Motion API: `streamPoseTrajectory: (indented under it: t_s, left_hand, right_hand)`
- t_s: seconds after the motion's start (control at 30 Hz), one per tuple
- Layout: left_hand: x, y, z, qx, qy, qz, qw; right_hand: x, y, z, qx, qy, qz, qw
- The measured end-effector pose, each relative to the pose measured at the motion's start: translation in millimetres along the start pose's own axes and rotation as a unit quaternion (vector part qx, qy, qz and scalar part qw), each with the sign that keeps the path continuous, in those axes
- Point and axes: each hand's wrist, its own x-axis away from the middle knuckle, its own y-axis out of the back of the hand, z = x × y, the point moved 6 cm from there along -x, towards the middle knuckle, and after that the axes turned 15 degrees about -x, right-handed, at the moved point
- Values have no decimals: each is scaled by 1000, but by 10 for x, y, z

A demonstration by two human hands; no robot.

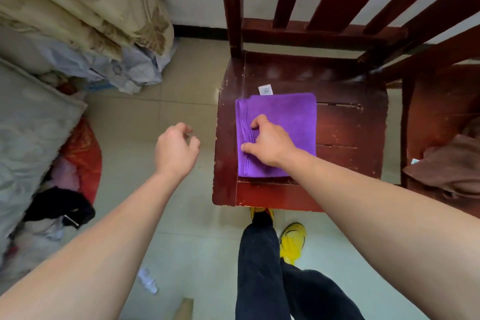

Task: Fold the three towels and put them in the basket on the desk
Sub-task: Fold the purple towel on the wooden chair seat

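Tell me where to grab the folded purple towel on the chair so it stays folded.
Pinch the towel at its left edge, where the layers stack in ridges, coming from the left of the chair seat. It lies flat, so a grip across all layers should keep the fold. The right hand pinches there.

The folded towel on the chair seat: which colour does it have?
The towel is plain purple; the head view shows it best.

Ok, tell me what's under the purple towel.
The purple towel lies folded on the red wooden chair seat, with its white tag poking out at the far edge. The right hand holds its left edge. Anything else beneath is covered.
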Motion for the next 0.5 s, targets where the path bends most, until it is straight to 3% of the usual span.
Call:
streamPoseTrajectory:
  t_s: [0.07, 0.1, 0.17, 0.23, 0.33, 0.4, 0.5]
  left_hand:
    - [16, 9, -115, -18, -14, -3, 1000]
    - [39, 20, -219, -33, -36, -10, 999]
    - [104, 73, -560, -57, -134, -54, 988]
    - [189, 55, -986, -91, -269, -90, 955]
    - [235, -252, -1333, -224, -361, 19, 905]
    - [149, -423, -1297, -310, -341, 91, 883]
    - [87, -494, -1192, -342, -330, 106, 874]
  right_hand:
    - [12, 153, -39, -124, -28, -1, 992]
    - [13, 318, -78, -169, -28, -41, 984]
    - [18, 748, -148, -206, -10, -167, 964]
    - [32, 1073, -210, -240, -17, -246, 939]
    - [-84, 1140, -226, -314, -48, -192, 928]
    - [-156, 1116, -252, -360, -86, -146, 917]
    - [-193, 1157, -296, -431, -106, -157, 882]
